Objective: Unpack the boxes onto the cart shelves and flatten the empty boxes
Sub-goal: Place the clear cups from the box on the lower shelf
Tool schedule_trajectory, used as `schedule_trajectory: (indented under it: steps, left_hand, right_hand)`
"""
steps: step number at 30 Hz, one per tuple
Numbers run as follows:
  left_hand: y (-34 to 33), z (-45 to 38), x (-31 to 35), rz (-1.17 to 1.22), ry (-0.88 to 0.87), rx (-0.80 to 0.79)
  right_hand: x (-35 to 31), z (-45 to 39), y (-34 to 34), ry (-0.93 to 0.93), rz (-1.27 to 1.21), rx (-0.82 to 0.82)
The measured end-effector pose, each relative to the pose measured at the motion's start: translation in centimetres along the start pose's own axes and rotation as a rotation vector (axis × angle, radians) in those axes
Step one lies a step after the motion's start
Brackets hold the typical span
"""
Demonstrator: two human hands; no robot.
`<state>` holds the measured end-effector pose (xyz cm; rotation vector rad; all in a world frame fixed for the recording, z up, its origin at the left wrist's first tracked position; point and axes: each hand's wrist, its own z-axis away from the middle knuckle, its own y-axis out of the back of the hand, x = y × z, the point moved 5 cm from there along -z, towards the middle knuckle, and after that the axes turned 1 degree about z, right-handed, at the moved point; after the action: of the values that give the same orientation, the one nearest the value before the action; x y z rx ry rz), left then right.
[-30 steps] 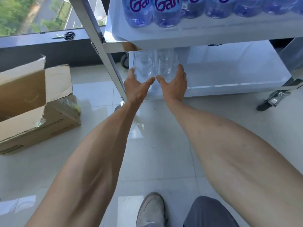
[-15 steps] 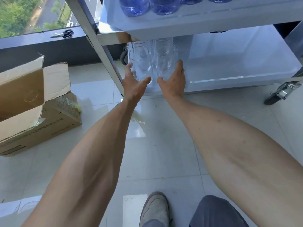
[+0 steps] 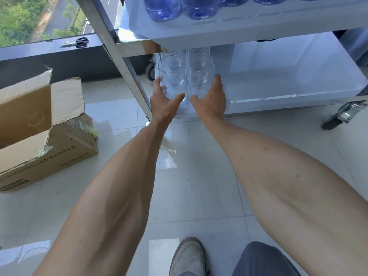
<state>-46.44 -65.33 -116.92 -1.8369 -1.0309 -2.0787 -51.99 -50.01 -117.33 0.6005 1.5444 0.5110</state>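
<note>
Over the last second the two front glasses, the left glass (image 3: 171,76) and the right glass (image 3: 201,75), have been slid a little further back on the bottom shelf (image 3: 278,80) of the cart, so that they now stand just in front of two more glasses (image 3: 198,51) of which only the rims are seen under the edge of the shelf above. The left hand (image 3: 164,102) is laid against the outer side of the left glass and the right hand (image 3: 212,100) against the outer side of the right one; the grip of each is spread, with thumb and fingers apart and cupping rather than closed round the glass, which suggests that the pair is being nudged into line and is about to be let go. This placing step is judged nearly finished, and the cardboard box (image 3: 41,126) on the floor to the left, with its flaps up, is not yet flattened. Whether anything is left inside the box cannot be told, since its interior is turned away. Only the bases of the water bottles (image 3: 181,6) on the upper shelf are shown, the rest being cut off at the top. The fingers of the left hand are seen only blurred through the glass. Scissors (image 3: 76,43) lie on the window ledge.
</note>
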Motion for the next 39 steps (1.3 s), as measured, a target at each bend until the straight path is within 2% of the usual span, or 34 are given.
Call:
schedule_trajectory:
  steps: [7, 11, 15, 21, 24, 27, 29, 30, 33, 39]
  left_hand:
    - [0.0, -0.5, -0.5, 0.004, -0.001, -0.007]
    - [0.1, -0.5, -1.3, -0.028, 0.075, -0.017]
    - [1.2, 0.1, -2.4, -0.174, 0.085, -0.068]
    - [4.0, 2.6, -0.4, -0.325, -0.034, -0.225]
    - [5.5, 4.0, 0.1, -0.442, 0.090, -0.282]
    - [8.3, 6.3, 1.1, -0.505, 0.246, -0.298]
    - [9.3, 7.4, 1.7, -0.545, 0.274, -0.304]
    - [12.5, 8.6, 2.9, -0.569, 0.349, -0.304]
    - [13.8, 10.9, 5.2, -0.561, 0.433, -0.286]
    - [25.9, 13.4, 9.5, -0.580, 0.628, -0.238]
  right_hand:
    - [-0.2, -0.1, -0.1, -0.006, 0.009, -0.014]
    - [-0.2, -0.1, -0.1, -0.017, 0.035, -0.039]
    - [0.0, 0.3, -0.5, -0.130, 0.082, -0.089]
    - [-0.9, 3.5, -0.2, -0.287, 0.207, -0.059]
    - [-2.4, 6.0, 1.0, -0.354, 0.294, -0.091]
    - [-5.0, 9.8, 2.4, -0.455, 0.296, -0.237]
    - [-5.5, 11.9, 2.4, -0.487, 0.316, -0.295]
    - [-8.9, 13.8, 4.0, -0.507, 0.354, -0.359]
    - [-10.6, 15.8, 5.2, -0.514, 0.362, -0.399]
    - [-23.4, 22.0, 5.4, -0.498, 0.377, -0.655]
